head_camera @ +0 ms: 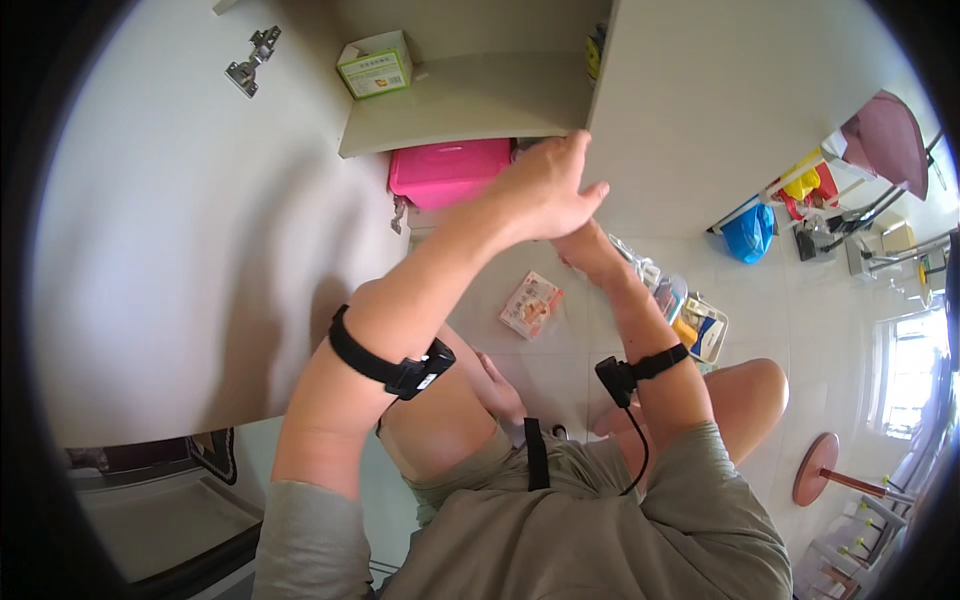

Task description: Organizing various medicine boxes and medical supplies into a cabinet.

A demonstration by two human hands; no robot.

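Note:
An open cabinet stands in front of me. My left hand (556, 184) reaches across to the front edge of its shelf (480, 97), near the right-hand door panel (697, 112). Thumb and fingertips are spread apart, but what the far fingers touch is hidden. Just below it, my right hand (585, 244) is mostly covered by the left, so its fingers do not show. A pink plastic storage box (450, 171) sits under the shelf, partly behind my left forearm. On the shelf's left side is an open-topped white and green carton (375, 67).
A printed flat box (532, 305) lies on the floor tiles between my knees. Clear plastic containers (670, 292) and a white tray (709, 330) with packages stand to the right. Farther right are a blue bag (748, 231) and a round stool (816, 469). A left door panel (172, 225) borders my left arm.

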